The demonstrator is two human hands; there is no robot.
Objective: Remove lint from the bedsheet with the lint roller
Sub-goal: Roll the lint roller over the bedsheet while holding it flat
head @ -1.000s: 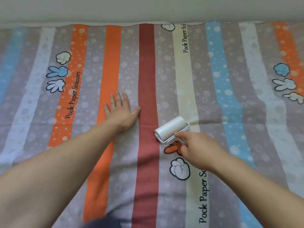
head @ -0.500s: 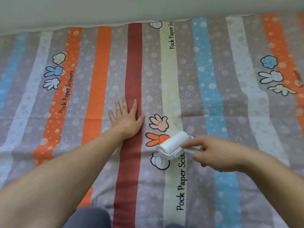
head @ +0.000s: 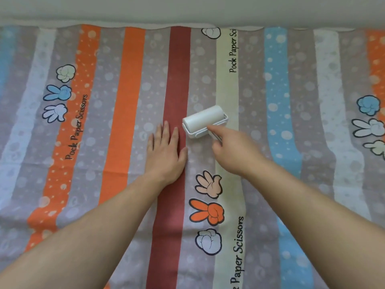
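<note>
A striped bedsheet (head: 125, 101) with cartoon hand prints and "Pock Paper Scissors" lettering fills the view. The white lint roller (head: 203, 120) lies on it across a grey stripe, between the dark red and cream stripes. My right hand (head: 231, 151) grips the roller's handle from behind, index finger stretched along the frame. My left hand (head: 165, 152) rests flat on the sheet just left of the roller, fingers straight, palm down over the dark red stripe's edge.
The sheet's far edge (head: 187, 28) meets a pale wall or headboard along the top. A faint crease runs across the sheet at mid-height. Cartoon hand prints (head: 208, 207) lie between my forearms.
My right hand has pushed the roller away from me, from over the cartoon hand prints to a spot beyond them. My left hand stays flat on the sheet.
</note>
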